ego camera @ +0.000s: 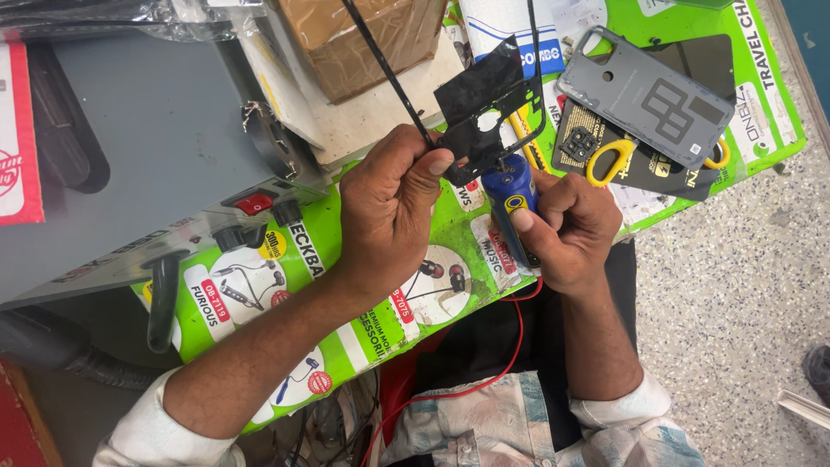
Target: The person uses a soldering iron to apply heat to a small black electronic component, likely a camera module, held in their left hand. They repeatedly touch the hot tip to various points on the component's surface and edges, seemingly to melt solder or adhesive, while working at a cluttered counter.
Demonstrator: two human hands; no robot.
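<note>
Left hand [389, 207] raised above the green mat [372, 303], knuckles toward the camera, forearm slanting up from the lower left. Thumb and fingers pinched on the lower left edge of a black frame [480, 108], a thin flat part with cut-outs. Right hand [566, 229] just beside, forearm rising from below, fingers curled tight in a fist around a blue tool [510, 203].

Frame held in the air between and slightly above the two hands, tilted, long axis running from lower left to upper right. Tool nearly upright, leaning a little left, tip up and touching the frame's lower edge; lower end hidden in the fist. Red wire [519, 346] trailing down from beneath the right hand.

Grey phone case [644, 95] and yellow-handled scissors [609, 160] lying on the mat to the right, well apart from the hands. Grey machine [138, 156] with a red switch at the left.
</note>
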